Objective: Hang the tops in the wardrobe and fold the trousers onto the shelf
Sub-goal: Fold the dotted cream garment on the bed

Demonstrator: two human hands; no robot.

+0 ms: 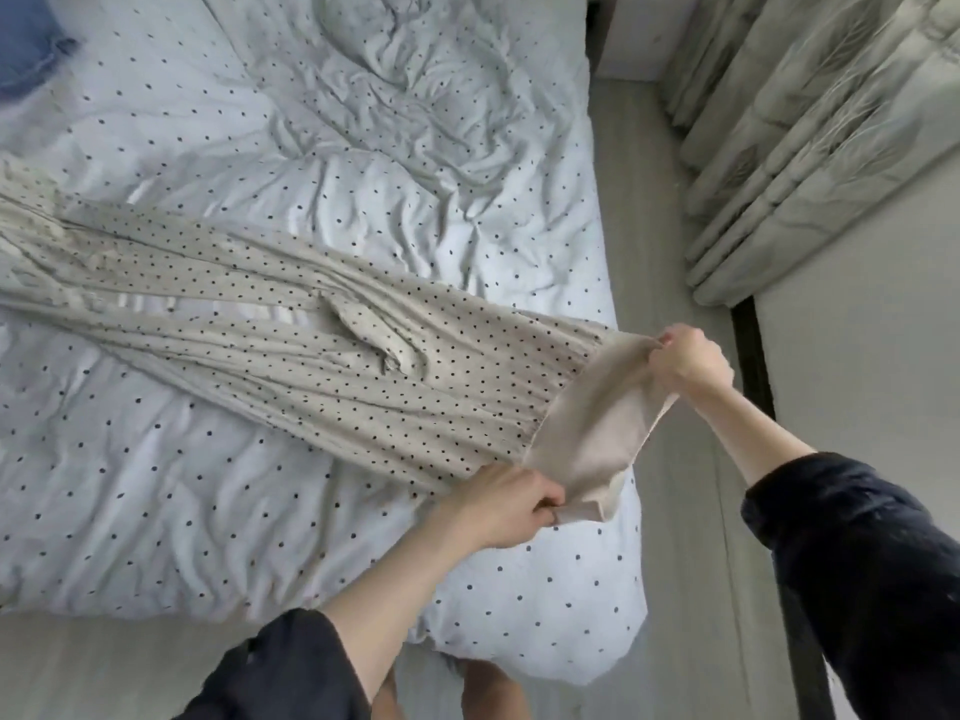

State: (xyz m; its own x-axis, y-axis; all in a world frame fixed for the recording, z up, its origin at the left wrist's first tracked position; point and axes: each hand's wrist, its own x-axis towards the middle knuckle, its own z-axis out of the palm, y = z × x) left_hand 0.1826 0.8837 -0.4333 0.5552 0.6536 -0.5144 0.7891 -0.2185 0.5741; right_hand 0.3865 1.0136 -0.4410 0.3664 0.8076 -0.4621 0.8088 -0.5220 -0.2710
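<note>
Lay stretched across the bed (363,122) from its left edge to the near right corner: beige polka-dot trousers (291,345), legs trailing leftward, waistband (587,433) lifted just past the corner. Held at both ends of that waistband: left hand (498,504) curled round the near end, right hand (685,363) pinching the far end, plain lining turned out between them.

Judged thin, light and floppy, with no stiffness to keep a crease unaided; sagged and rucked along the legs, with a pocket flap (374,335) flipped up mid-length. Probably a little slippery against the cotton beneath, so likely to slide instead of snagging when drawn along. Best taken where already taken, at the two waistband ends, then at the hems for the first fold; a pinch anywhere mid-leg would only bunch the cloth.

Underneath, a rumpled white duvet with dark dots, soft and uneven, a poor base for sharp folds unless smoothed. At the far left corner, something blue (26,49), only partly in view. Right of the bed, a narrow strip of pale floor (670,241), then pale patterned curtains (810,137) and a plain wall. No wardrobe or shelf in sight.
</note>
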